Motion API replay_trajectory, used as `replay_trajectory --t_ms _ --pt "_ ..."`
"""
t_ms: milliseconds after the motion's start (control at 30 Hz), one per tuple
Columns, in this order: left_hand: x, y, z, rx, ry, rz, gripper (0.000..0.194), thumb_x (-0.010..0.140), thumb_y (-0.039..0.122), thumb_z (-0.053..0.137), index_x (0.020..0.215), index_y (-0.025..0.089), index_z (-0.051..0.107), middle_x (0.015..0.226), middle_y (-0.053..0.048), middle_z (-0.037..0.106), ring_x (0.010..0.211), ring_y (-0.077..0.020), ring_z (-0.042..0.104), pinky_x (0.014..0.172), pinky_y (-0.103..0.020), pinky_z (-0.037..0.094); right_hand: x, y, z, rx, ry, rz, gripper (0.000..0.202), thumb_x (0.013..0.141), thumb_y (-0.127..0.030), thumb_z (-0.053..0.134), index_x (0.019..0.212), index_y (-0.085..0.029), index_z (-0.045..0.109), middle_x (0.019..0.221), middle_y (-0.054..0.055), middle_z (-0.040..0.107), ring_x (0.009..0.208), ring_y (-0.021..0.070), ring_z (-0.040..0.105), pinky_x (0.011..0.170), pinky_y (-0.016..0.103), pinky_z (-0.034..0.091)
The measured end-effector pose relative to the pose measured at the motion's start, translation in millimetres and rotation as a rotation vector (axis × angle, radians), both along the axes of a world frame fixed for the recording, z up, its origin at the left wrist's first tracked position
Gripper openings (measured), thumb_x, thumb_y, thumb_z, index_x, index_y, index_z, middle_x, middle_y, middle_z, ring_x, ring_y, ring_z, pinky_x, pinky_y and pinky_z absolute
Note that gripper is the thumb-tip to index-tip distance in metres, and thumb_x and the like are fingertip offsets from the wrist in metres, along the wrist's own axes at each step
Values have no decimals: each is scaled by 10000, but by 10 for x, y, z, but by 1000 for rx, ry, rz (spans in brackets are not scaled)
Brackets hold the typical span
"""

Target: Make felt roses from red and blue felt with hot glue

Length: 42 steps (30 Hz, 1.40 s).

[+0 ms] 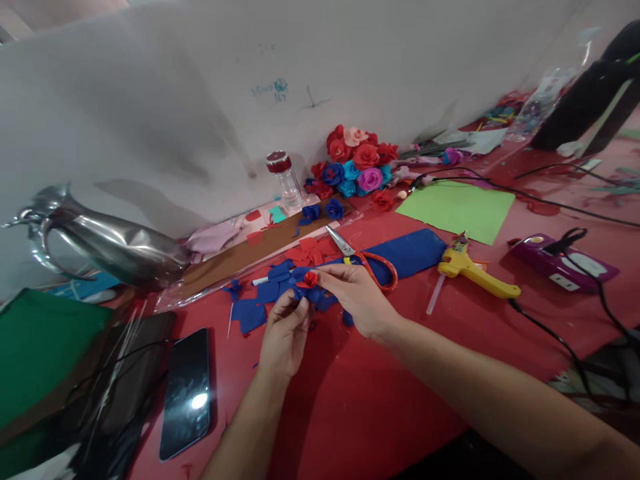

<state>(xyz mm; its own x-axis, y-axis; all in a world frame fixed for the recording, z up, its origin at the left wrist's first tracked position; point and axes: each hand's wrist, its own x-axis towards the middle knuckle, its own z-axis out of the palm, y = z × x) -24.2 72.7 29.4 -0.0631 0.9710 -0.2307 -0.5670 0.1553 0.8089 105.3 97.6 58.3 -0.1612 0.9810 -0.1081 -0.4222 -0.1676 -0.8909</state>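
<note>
Between my two hands is a small paper flower (310,279) with a red centre and blue outer petals. My left hand (287,330) pinches its underside from below. The fingertips of my right hand (357,297) close on the red centre from the right. Cut blue paper pieces (250,315) lie just beyond and left of my hands, with red paper pieces (307,252) behind them. Scissors with orange handles (367,260) rest beside my right hand, partly over a folded blue sheet (410,255).
A yellow glue gun (470,273) and a purple power socket box (565,263) with cords sit at right. Finished paper flowers (355,160) and a glass jar (286,180) stand by the wall. A metal jug (110,240), a phone (186,393) and a green sheet (457,208) are also on the table.
</note>
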Motion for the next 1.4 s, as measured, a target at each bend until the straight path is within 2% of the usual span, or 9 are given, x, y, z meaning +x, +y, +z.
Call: replay_trajectory --t_ms 100,267,400,567,767,967,1167,1400 --pt "-7 -4 -2 -7 -18 14 309 501 191 915 698 202 677 604 83 572 533 -35 477 571 -159 436 -3 -1 12 22 -16 -11 189 633 -418 795 690 -238 777 667 -4 706 708 159 620 733 313 485" --pt "-12 -8 5 -10 -29 36 309 491 174 912 687 189 673 604 80 578 518 -34 475 529 -149 419 -11 -8 28 46 -53 -20 202 636 -450 788 668 -252 768 676 -2 710 737 171 630 813 340 489" --pt "-29 5 -12 -22 -27 51 295 502 140 898 692 184 676 636 70 618 573 -41 538 584 -146 455 -5 1 0 40 -104 -40 196 651 -437 771 669 -243 758 670 6 699 766 184 631 778 330 484" --pt "-40 18 -19 -40 -28 57 295 500 130 895 709 184 695 683 60 656 617 -48 583 634 -152 478 11 21 -40 48 -144 -46 150 681 -381 711 648 -237 737 638 -4 667 710 159 592 707 296 460" --pt "-29 6 18 18 -9 15 268 492 142 900 682 189 717 698 42 693 668 -73 612 690 -183 500 25 12 -11 0 -110 -47 98 634 -330 701 626 -233 710 616 -22 640 651 141 565 678 288 442" --pt "-43 6 41 42 14 46 271 461 159 912 666 193 737 688 31 691 650 -78 599 657 -178 487 43 -16 44 -17 -72 -5 85 616 -305 691 594 -224 685 610 -18 642 683 152 575 711 292 434" --pt "-47 -16 97 142 92 23 211 504 171 894 647 172 739 692 19 655 662 -84 568 656 -184 464 39 -24 39 -16 -49 -66 100 604 -320 717 604 -223 695 661 -14 658 712 151 567 725 286 428" --pt "-70 14 27 64 13 95 280 428 173 921 631 177 729 651 35 653 618 -69 564 614 -167 457 46 15 13 -17 -32 -44 167 630 -369 726 637 -208 681 623 -24 623 661 140 544 692 279 422"
